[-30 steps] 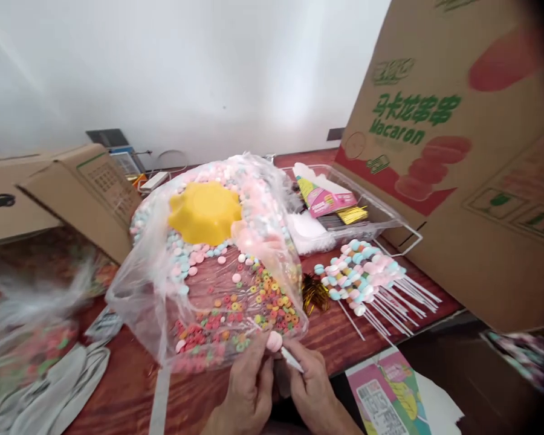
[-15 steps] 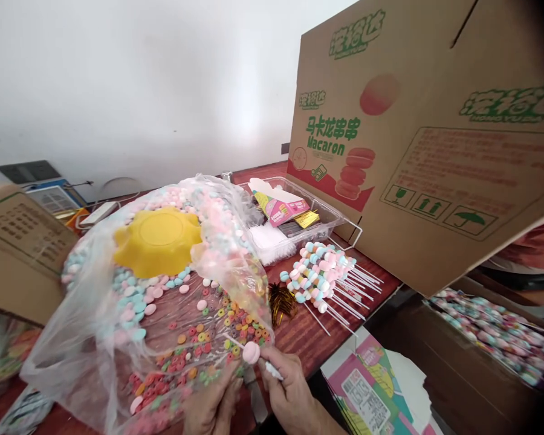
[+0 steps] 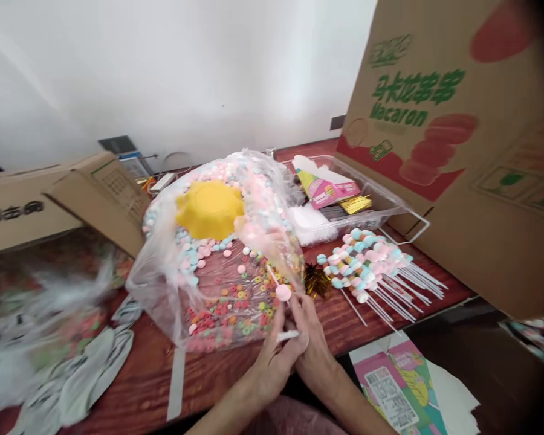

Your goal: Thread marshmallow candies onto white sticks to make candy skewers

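My left hand (image 3: 272, 356) and my right hand (image 3: 310, 329) meet at the table's front edge. Together they pinch a thin white stick (image 3: 286, 335) that carries a pink round candy (image 3: 283, 292) near its upper end. Just behind them lies a clear plastic bag (image 3: 217, 241) spread open, with pastel round candies and colourful ring candies inside and a yellow scalloped bowl (image 3: 208, 208) on top. To the right of my hands rests a pile of finished candy skewers (image 3: 372, 263), sticks pointing right.
A big "Macaron" cardboard box (image 3: 457, 139) leans at the right. A clear tray (image 3: 390, 208) with packets and gold twist ties sits behind the skewers. Cardboard boxes (image 3: 90, 193) stand at the left, plastic bags (image 3: 49, 338) at front left, printed packets (image 3: 394, 393) below the table edge.
The view swung right, then back left. My hands have lifted the stick with the pink candy up closer to the bag of ring candies.
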Tool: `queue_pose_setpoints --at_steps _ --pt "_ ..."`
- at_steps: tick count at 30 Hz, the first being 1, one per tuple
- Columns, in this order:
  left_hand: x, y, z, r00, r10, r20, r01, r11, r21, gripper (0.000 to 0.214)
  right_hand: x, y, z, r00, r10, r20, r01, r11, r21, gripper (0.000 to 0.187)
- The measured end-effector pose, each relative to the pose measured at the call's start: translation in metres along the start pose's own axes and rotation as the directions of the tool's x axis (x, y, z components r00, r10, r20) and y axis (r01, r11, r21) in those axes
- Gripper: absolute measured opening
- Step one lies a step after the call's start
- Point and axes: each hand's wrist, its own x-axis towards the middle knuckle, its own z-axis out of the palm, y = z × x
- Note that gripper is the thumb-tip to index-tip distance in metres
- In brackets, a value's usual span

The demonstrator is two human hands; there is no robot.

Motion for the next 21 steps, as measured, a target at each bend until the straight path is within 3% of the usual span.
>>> queue_pose_setpoints --at_steps 3,7,9,12,15,18,20,21 --pt "0.011 -0.003 0.001 0.998 -0.052 -0.042 0.045 0.989 -0.140 0.059 0.000 0.008 0.005 0.999 -0.046 0.003 0.046 0.998 -0.035 0.056" --pt "0.016 -0.008 -0.004 0.993 -0.058 -0.103 0.039 0.983 -0.177 0.053 -0.006 0.013 0.011 0.995 -0.097 -0.003 0.096 0.987 -0.127 0.055" --pt "0.014 -0.008 -0.008 0.997 -0.034 -0.068 0.021 0.981 -0.193 0.054 -0.006 0.013 0.009 0.993 -0.121 -0.012 0.118 0.981 -0.154 0.052" --pt "0.008 -0.001 -0.018 0.996 -0.031 0.082 0.042 0.990 -0.136 0.066 -0.001 0.013 -0.006 0.994 -0.106 -0.010 0.103 0.982 -0.161 0.040" --pt "0.015 0.016 -0.035 0.990 -0.070 0.120 0.066 0.997 0.034 0.067 0.000 0.021 -0.035 0.987 -0.023 -0.158 -0.006 0.984 -0.178 0.032" --pt "0.047 0.048 -0.055 0.990 0.108 0.088 -0.129 0.949 0.287 0.032 -0.005 0.038 -0.066 0.905 0.036 -0.424 -0.128 0.973 -0.191 0.031" --pt "0.080 0.073 -0.064 0.964 0.240 0.112 -0.265 0.873 0.410 0.038 -0.010 0.051 -0.083 0.856 0.024 -0.516 -0.142 0.971 -0.190 0.032" --pt "0.099 0.086 -0.066 0.943 0.301 0.143 -0.332 0.821 0.464 0.041 -0.012 0.056 -0.090 0.853 0.004 -0.521 -0.124 0.973 -0.195 0.031"
